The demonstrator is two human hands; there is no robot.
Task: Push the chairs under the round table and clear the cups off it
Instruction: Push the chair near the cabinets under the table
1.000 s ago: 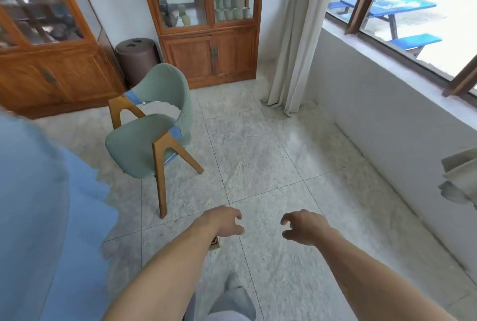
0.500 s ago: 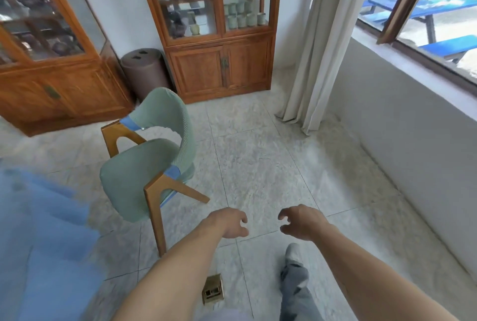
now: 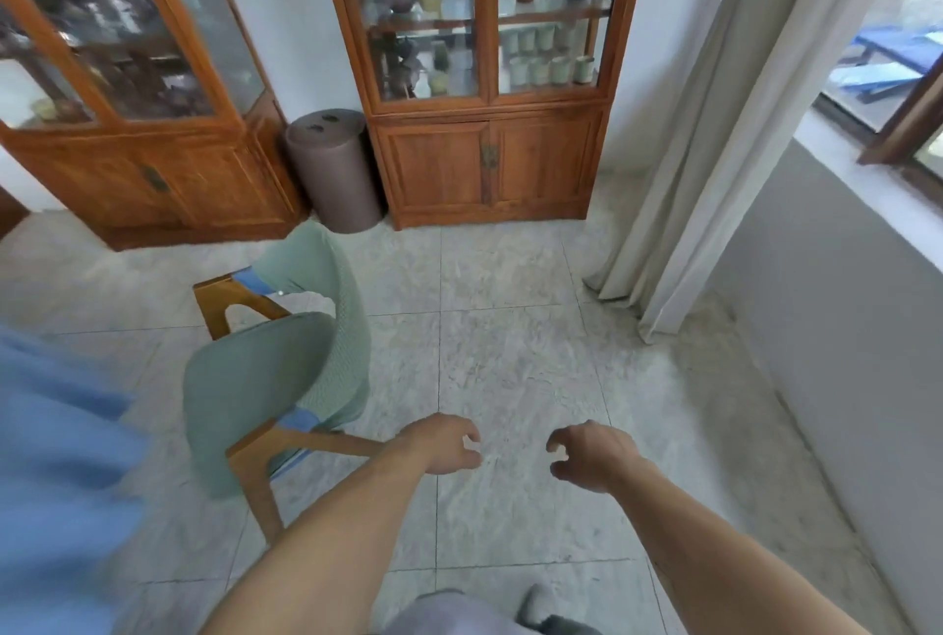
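Over bare tiles, left hand and right hand loosely curled, empty; chair just left.

At your ten o'clock stands the chair, upright on the tiled floor, with a pale green padded seat and curved green back, blue patches at the joints, and splayed wooden legs, its back toward the cabinets and nearest leg angling toward you.

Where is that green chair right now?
In the head view, the green chair stands on the tiled floor at left of centre, in front of the brown cylinder, beside the left hand.
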